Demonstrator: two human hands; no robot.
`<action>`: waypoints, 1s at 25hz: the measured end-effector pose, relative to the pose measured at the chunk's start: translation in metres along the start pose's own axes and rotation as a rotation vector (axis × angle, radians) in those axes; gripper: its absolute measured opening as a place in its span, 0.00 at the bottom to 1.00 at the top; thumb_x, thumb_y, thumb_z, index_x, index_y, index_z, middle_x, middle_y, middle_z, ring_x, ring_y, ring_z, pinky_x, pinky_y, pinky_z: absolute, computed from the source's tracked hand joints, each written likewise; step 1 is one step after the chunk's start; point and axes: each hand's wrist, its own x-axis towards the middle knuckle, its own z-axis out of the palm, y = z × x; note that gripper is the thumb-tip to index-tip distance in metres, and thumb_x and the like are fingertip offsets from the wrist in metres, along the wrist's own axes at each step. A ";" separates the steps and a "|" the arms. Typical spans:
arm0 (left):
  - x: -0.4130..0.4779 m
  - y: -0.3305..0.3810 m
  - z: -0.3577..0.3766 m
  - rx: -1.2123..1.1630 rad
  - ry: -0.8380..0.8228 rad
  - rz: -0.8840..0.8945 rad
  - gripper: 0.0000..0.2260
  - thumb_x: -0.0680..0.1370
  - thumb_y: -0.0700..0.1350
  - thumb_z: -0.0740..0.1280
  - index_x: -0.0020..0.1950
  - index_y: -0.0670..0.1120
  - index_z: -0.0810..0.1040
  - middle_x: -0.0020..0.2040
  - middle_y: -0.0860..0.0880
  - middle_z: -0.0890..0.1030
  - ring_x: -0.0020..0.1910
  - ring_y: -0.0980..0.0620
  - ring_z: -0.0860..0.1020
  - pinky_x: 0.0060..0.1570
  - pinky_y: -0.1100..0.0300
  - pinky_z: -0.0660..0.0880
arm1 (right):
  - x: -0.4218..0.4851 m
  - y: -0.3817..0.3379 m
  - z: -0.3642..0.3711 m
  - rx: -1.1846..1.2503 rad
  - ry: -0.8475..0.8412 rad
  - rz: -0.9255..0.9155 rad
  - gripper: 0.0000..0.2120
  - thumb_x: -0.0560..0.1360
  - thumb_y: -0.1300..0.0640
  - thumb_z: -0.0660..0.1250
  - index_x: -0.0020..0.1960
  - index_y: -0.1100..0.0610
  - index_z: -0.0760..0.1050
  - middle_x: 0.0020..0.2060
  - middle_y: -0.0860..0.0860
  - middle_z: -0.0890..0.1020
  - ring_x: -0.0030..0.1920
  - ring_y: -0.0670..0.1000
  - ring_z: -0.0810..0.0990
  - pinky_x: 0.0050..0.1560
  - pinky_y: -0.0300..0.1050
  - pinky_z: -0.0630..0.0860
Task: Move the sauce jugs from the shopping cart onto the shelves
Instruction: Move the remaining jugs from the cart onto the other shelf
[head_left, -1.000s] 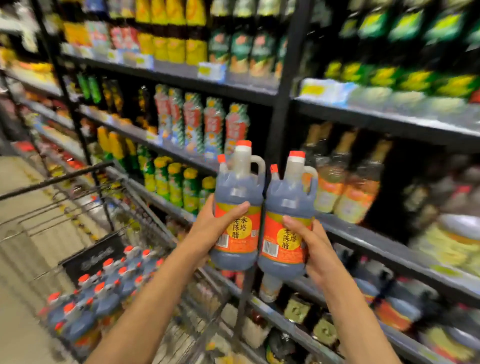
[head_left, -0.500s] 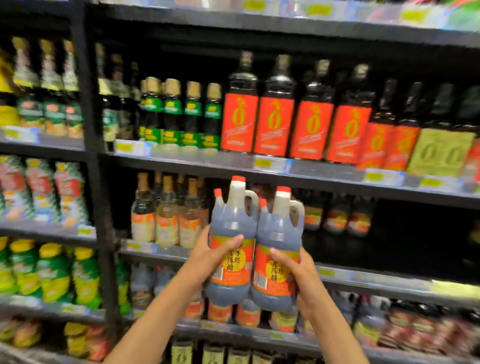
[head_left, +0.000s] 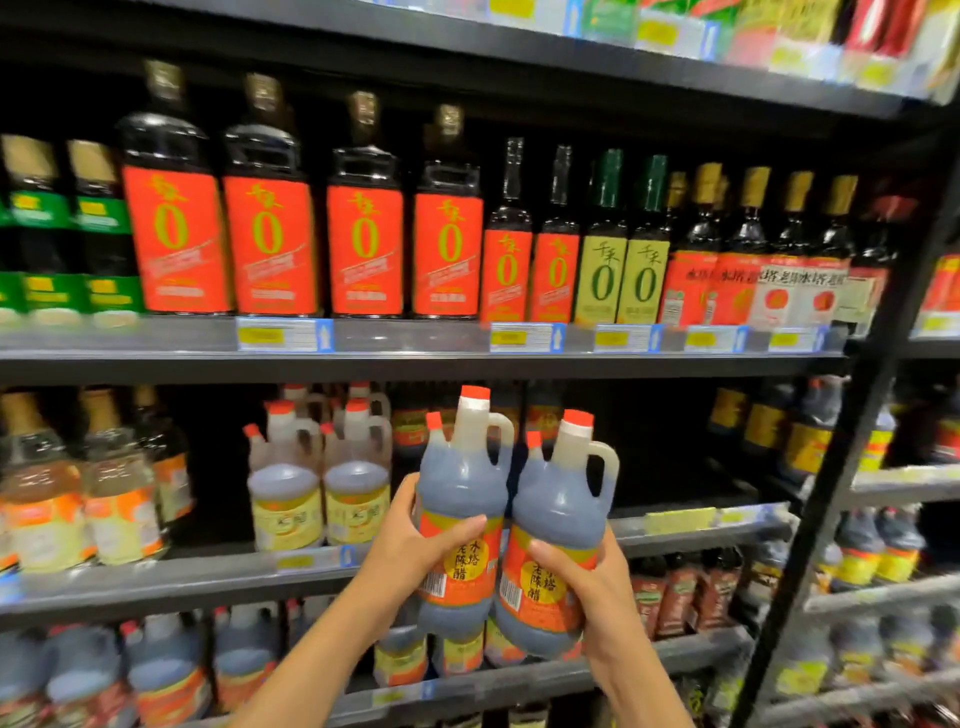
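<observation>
Gripping the left jug (head_left: 462, 483) in the left hand (head_left: 410, 545) and the right jug (head_left: 561, 499) in the right hand (head_left: 587, 582), fingers curled round each, upright, side by side before the middle shelf (head_left: 675, 519). Raise both bases over its edge, set flat, then release.

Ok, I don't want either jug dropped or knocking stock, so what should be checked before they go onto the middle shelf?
1. Left hand grip on the left jug: ok, fingers wrap its label.
2. Right hand grip on the right jug: ok, fingers wrap its lower body.
3. Red caps on both: ok.
4. Free space on the middle shelf: ok, a dark gap right of the yellow-label jugs.
5. Depth of that gap: cannot tell, too dark.
6. Jug bases above the shelf edge: cannot tell from one view.
</observation>
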 end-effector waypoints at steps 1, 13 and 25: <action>0.015 -0.006 0.009 0.075 -0.008 0.056 0.33 0.61 0.52 0.81 0.62 0.55 0.72 0.56 0.54 0.82 0.53 0.58 0.82 0.45 0.62 0.80 | 0.010 0.000 -0.011 -0.014 0.046 -0.022 0.41 0.55 0.51 0.83 0.67 0.50 0.73 0.57 0.53 0.84 0.55 0.57 0.84 0.53 0.60 0.81; 0.172 -0.091 0.058 0.306 0.090 0.140 0.45 0.51 0.58 0.81 0.65 0.55 0.68 0.59 0.55 0.79 0.56 0.60 0.78 0.51 0.69 0.74 | 0.138 0.007 -0.106 -0.258 0.105 -0.208 0.37 0.56 0.53 0.82 0.62 0.42 0.72 0.55 0.38 0.83 0.55 0.40 0.81 0.49 0.36 0.80; 0.174 -0.116 0.046 0.221 0.442 -0.067 0.48 0.49 0.55 0.83 0.66 0.48 0.68 0.59 0.47 0.79 0.57 0.48 0.79 0.56 0.49 0.76 | 0.211 0.021 -0.134 -0.251 -0.232 0.019 0.33 0.53 0.53 0.86 0.54 0.50 0.76 0.49 0.49 0.85 0.46 0.46 0.85 0.39 0.38 0.80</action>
